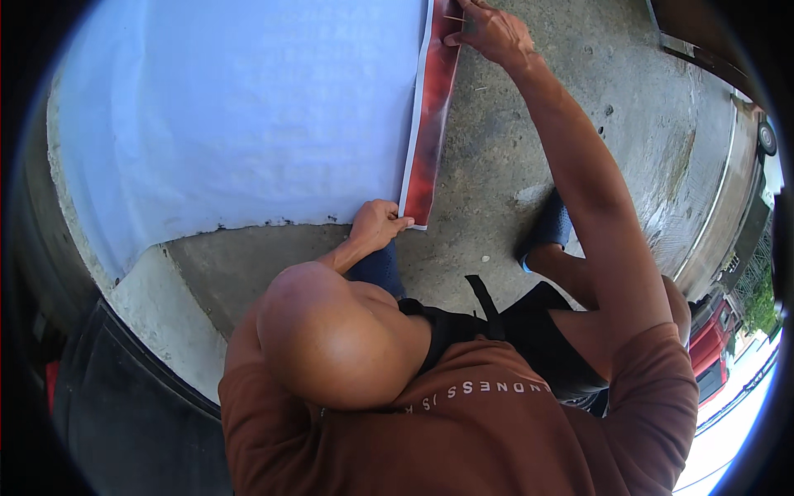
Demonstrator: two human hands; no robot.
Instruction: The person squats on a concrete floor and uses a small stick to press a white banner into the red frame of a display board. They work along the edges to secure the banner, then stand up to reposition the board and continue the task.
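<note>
A large banner (265,116) lies with its plain white back facing up, faint print showing through. Along its right edge a strip is folded over, baring a red printed face (432,124) with a white border. My left hand (379,226) pinches the near corner of this fold between thumb and fingers. Farther off, my right hand (496,35) grips the same folded strip close to the top of the view, its arm stretched out. A thin pale line crosses the strip by the right thumb; I cannot make out what it is.
Rough concrete floor (496,149) runs under and right of the banner. My dark blue shoes (547,225) stand on it near the fold. At left is a pale concrete edge (169,289) beside a black object (141,397). A red vehicle (713,335) is at far right.
</note>
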